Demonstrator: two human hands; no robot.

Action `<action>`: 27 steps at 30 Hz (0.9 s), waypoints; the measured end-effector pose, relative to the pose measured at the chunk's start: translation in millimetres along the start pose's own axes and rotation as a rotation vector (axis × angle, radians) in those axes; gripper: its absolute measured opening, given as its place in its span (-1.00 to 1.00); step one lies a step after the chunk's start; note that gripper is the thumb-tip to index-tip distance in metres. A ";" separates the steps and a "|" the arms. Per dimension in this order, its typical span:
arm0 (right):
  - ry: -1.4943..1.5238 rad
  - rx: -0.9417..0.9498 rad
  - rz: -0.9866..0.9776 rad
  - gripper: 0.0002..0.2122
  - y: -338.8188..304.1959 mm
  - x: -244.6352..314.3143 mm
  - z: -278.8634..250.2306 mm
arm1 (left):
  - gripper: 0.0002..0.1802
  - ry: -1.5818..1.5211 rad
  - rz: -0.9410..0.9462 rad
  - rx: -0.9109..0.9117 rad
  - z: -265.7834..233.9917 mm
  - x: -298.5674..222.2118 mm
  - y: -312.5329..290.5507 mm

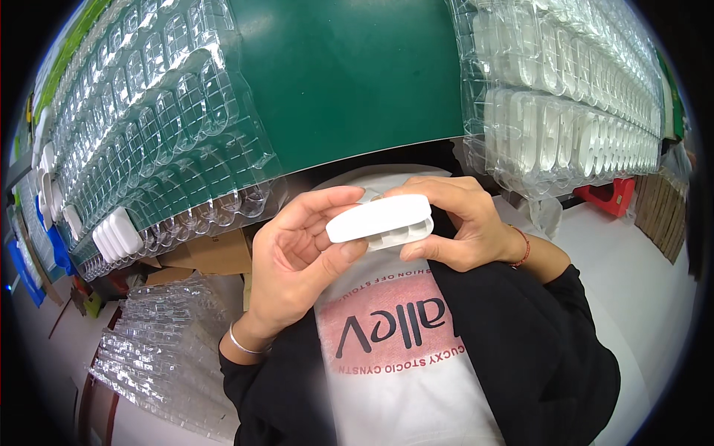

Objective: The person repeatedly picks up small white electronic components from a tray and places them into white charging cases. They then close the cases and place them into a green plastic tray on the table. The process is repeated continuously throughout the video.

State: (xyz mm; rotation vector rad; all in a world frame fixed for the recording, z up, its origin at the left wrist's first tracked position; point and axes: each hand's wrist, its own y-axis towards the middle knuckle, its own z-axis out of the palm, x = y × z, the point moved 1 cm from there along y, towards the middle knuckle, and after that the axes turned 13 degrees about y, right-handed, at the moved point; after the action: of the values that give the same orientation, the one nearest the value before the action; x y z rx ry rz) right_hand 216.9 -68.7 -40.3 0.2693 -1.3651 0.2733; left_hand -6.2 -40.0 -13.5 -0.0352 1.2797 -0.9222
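A small, long white plastic case [379, 221] with rounded ends is held up in front of my chest, its lid partly raised. Compartment walls show in the gap under the lid. My left hand [297, 249] grips the left end, with the thumb below and the fingers behind. At the right end, my right hand [461, 223] has its index finger along the top and its thumb close to the lower edge. The fingers partly hide the back of the case.
A green tabletop [342, 74] lies ahead. Clear moulded trays [171, 104] cover its left side; trays with white parts [550, 126] stand at right. Several white cases [117, 233] sit at the left edge. More clear trays [160, 357] and cardboard [216, 253] are lower left; a red object [610, 197] is at right.
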 end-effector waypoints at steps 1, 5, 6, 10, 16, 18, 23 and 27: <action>0.011 -0.028 -0.017 -0.57 -1.2 -3.2 1.1 | -0.48 -0.009 -0.013 -0.009 0.0 -0.2 -0.3; 0.009 -0.032 0.012 -0.56 -2.1 -4.8 1.1 | -0.50 -0.007 -0.005 -0.035 0.4 0.4 0.4; 0.027 -0.031 0.019 -0.56 -1.1 -3.2 1.3 | -0.50 0.003 0.012 -0.040 0.4 0.8 0.7; 0.028 0.059 0.089 -0.50 1.3 2.2 -3.3 | -0.49 0.074 0.087 -0.039 -0.4 2.2 0.2; 0.029 0.065 0.076 -0.53 2.0 1.4 -3.3 | -0.50 0.099 0.079 -0.037 -0.2 1.5 1.0; 0.101 -0.003 0.084 -0.61 0.7 -0.1 0.6 | -0.54 0.163 0.093 -0.028 0.4 1.6 2.0; 0.005 -0.031 0.076 -0.68 2.8 2.7 0.3 | -0.64 0.362 0.086 -0.076 5.8 7.5 3.9; 0.023 -0.048 0.276 -0.69 7.7 17.5 1.0 | -0.64 0.263 0.009 -0.052 4.2 7.3 7.0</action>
State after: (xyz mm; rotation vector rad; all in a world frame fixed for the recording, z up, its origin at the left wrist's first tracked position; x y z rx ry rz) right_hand 216.6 -61.2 -22.7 0.0363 -1.3834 0.4712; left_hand 1.1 -41.8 -21.4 0.0527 1.5466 -0.9069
